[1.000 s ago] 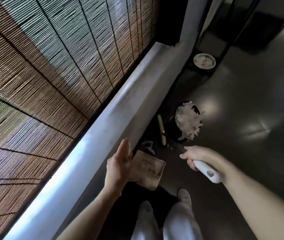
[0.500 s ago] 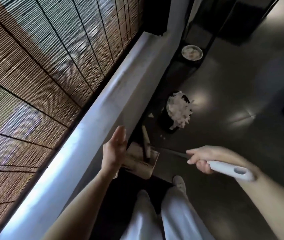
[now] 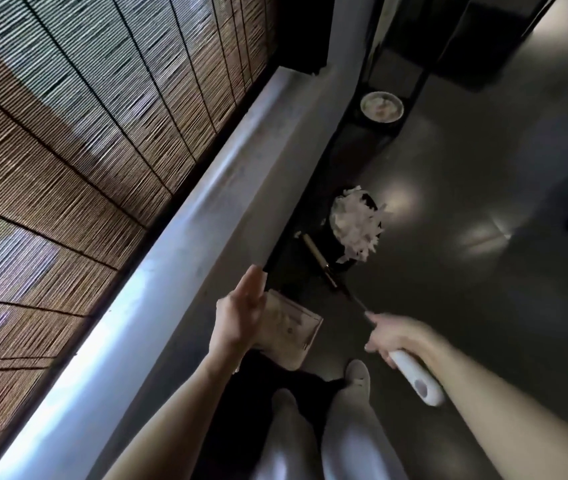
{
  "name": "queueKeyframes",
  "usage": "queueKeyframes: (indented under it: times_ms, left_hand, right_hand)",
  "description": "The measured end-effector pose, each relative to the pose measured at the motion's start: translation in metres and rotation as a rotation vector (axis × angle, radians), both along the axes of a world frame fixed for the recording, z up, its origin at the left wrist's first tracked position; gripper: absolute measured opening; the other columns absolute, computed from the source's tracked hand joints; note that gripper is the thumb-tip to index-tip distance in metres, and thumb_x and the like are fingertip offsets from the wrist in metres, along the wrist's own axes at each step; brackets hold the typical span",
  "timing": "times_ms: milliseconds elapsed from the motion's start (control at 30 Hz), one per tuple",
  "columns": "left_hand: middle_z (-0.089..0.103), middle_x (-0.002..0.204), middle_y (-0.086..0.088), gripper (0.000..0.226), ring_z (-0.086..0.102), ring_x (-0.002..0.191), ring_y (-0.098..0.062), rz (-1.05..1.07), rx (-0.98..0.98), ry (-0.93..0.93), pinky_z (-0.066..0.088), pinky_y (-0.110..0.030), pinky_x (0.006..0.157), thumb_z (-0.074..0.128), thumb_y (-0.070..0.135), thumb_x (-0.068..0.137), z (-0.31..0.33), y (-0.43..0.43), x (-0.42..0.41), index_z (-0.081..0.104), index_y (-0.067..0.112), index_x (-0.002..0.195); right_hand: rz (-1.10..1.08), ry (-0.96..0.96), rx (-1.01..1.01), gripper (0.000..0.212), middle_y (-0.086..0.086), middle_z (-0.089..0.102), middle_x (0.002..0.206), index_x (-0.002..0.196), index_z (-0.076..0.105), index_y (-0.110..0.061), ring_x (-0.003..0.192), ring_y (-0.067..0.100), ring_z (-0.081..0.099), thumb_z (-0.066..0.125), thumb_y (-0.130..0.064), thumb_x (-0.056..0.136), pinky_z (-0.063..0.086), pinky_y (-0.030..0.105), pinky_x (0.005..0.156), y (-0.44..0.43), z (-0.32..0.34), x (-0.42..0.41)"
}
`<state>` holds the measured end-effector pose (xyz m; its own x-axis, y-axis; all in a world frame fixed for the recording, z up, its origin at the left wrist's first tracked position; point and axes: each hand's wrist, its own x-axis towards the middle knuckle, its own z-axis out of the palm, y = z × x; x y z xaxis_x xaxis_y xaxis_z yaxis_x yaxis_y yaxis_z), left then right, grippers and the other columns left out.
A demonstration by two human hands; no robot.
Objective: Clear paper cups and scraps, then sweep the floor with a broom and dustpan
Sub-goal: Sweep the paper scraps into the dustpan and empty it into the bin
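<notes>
My right hand [image 3: 391, 336] grips the white handle [image 3: 414, 379] of a broom, forefinger stretched along its thin dark shaft. The shaft runs up and left to a tan end piece [image 3: 315, 254] lying on the dark floor beside a black bin [image 3: 339, 252] heaped with white paper scraps [image 3: 357, 225]. My left hand [image 3: 241, 315] holds a beige dustpan [image 3: 293, 332] with faint print, fingers pointing up; the fingers behind the pan are hidden. A small white scrap [image 3: 297, 234] lies by the tan end.
A grey ledge [image 3: 178, 282] under a bamboo blind [image 3: 78, 140] runs along my left. A round white cup or bowl [image 3: 382, 106] sits on the floor farther ahead. My pale trouser legs and a shoe [image 3: 357, 374] are below. Glossy dark floor [image 3: 476, 306] opens to the right.
Half a second ago the broom's tan end lay across the dustpan; it has swung away toward the bin. The left hand and pan have kept their place.
</notes>
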<state>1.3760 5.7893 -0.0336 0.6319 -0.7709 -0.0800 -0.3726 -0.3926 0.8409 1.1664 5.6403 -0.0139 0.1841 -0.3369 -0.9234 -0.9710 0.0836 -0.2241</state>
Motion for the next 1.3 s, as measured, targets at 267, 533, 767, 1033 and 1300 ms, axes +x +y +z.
queueKeyframes:
  times_ms: [267,533,767,1033,1300]
  left_hand:
    - [0.048,0.071,0.032,0.026,0.042,0.064,0.009,0.013,0.040,-0.012,0.033,0.003,0.061,0.049,0.022,0.077,-0.003,-0.010,0.001,0.041,0.035,0.097]
    - [0.050,0.072,0.028,0.028,0.044,0.062,0.004,0.120,0.060,0.068,0.037,-0.002,0.062,0.049,0.025,0.077,0.003,-0.012,-0.015,0.046,0.039,0.101]
    - [0.058,0.103,0.045,0.056,0.056,0.105,0.014,0.234,0.093,0.122,0.039,-0.004,0.091,0.062,0.004,0.090,-0.001,0.003,-0.008,0.055,0.046,0.126]
    - [0.063,0.122,0.015,0.057,0.058,0.113,0.002,0.332,0.099,0.107,0.040,-0.019,0.102,0.065,-0.002,0.088,-0.003,0.009,-0.020,0.054,0.034,0.131]
    - [0.058,0.105,0.043,0.054,0.057,0.112,0.008,0.339,0.109,0.116,0.039,-0.020,0.098,0.063,0.012,0.090,-0.008,0.005,-0.005,0.052,0.055,0.121]
  right_hand:
    - [-0.363,-0.086,0.321,0.072,0.000,0.040,0.039,0.151,0.022,-0.029,0.030,0.006,0.037,0.044,0.007,0.092,0.032,0.016,0.032,0.018,0.004,-0.025]
    - [-0.725,-0.239,0.297,0.055,0.000,0.040,0.044,0.133,0.040,-0.032,0.029,0.005,0.034,0.045,0.008,0.095,0.027,0.012,0.028,-0.048,0.031,0.003]
    - [-0.634,-0.206,0.292,0.018,-0.002,0.036,0.040,0.084,0.046,-0.012,0.026,0.005,0.032,0.046,0.000,0.097,0.026,0.012,0.027,-0.131,0.002,0.055]
    - [-0.359,0.027,0.376,0.025,-0.002,0.036,0.043,0.074,0.042,-0.017,0.034,0.006,0.031,0.048,-0.007,0.096,0.028,0.016,0.034,-0.118,-0.040,0.055]
    - [-0.114,0.015,0.387,0.065,-0.001,0.043,0.042,0.151,0.022,-0.022,0.036,0.006,0.039,0.048,-0.003,0.095,0.034,0.016,0.038,-0.048,-0.011,0.009]
